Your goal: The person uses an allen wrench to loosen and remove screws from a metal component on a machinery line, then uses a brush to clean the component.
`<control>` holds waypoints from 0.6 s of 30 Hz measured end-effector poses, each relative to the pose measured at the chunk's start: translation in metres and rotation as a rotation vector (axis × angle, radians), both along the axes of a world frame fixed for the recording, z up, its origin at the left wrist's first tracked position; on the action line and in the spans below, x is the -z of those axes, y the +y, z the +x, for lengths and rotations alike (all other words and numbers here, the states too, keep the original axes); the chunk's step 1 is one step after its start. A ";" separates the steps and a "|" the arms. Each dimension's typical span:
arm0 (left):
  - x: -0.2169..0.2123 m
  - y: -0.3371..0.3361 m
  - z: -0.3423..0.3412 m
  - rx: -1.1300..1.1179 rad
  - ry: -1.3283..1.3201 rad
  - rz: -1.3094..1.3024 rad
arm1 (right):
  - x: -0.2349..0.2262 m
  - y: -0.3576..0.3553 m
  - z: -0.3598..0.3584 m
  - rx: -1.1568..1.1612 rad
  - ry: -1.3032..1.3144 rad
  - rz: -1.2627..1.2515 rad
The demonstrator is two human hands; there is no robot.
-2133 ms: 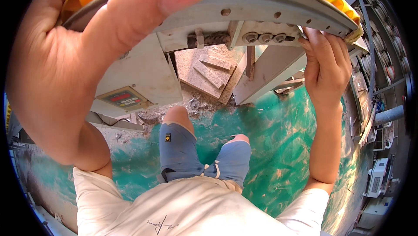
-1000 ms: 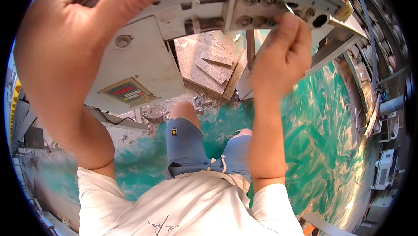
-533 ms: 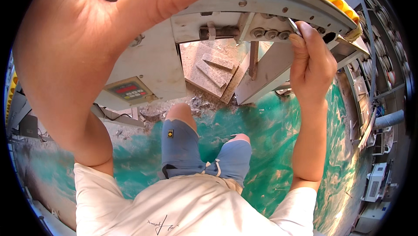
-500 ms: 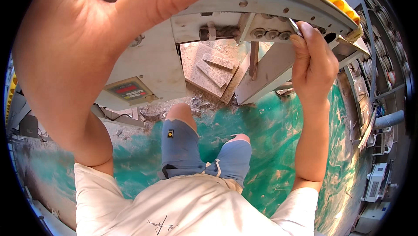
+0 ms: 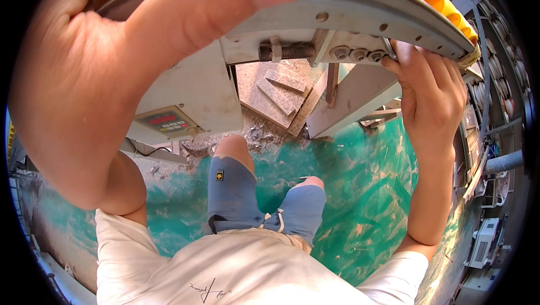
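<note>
Since half a second ago my right hand [image 5: 433, 88] has shifted further right. At upper left my left hand [image 5: 84, 99] lays its thumb across the grey rail [image 5: 365, 4], perhaps for steadiness; whether it grips, I can't tell. Well apart, at upper right, my right fingers pinch a thin metal piece [image 5: 391, 49] beside the bolts [image 5: 358, 55], probably for control.

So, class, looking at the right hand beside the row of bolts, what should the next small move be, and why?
I'd probably ease the right hand slightly away from the grey metal rail, exposing more of the slim metal piece it seems to pinch. That piece lies near the row of bolts, but hand and rail hide its ends, so whether it touches one can't be judged.
</note>
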State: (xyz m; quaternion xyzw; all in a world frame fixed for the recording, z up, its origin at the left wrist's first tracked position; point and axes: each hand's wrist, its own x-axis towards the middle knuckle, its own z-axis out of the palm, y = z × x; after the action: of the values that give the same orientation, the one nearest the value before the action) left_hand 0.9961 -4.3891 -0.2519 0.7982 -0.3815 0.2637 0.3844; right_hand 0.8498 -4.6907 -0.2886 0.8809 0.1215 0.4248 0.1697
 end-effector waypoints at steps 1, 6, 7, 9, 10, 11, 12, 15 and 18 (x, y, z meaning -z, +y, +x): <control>0.000 0.002 0.001 -0.003 -0.013 0.011 | 0.000 -0.002 0.001 -0.004 -0.004 0.008; -0.002 -0.004 -0.008 -0.083 0.104 0.001 | 0.006 -0.008 0.009 -0.082 -0.091 0.050; 0.000 -0.003 -0.008 -0.107 0.075 -0.011 | 0.009 -0.010 0.012 -0.091 -0.131 0.042; 0.002 0.000 -0.004 -0.127 0.016 -0.011 | 0.011 -0.013 0.015 -0.115 -0.161 0.050; 0.003 0.003 0.000 -0.115 -0.011 0.001 | 0.011 -0.015 0.013 -0.122 -0.150 0.067; 0.004 0.002 0.000 -0.112 -0.015 0.003 | 0.013 -0.017 0.011 -0.123 -0.136 0.086; 0.005 0.001 0.001 -0.110 -0.019 0.003 | 0.014 -0.018 0.010 -0.122 -0.136 0.081; 0.000 0.002 -0.005 -0.147 -0.112 0.066 | 0.010 -0.016 0.008 -0.141 -0.133 0.080; -0.007 0.018 0.005 -0.136 -0.356 0.250 | 0.007 -0.013 0.009 -0.170 -0.112 0.107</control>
State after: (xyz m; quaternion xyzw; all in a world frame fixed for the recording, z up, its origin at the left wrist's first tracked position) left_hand 1.0007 -4.3716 -0.2453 0.8045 -0.4182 0.3762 0.1904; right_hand 0.8591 -4.7037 -0.2954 0.8501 0.1633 0.4921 0.0923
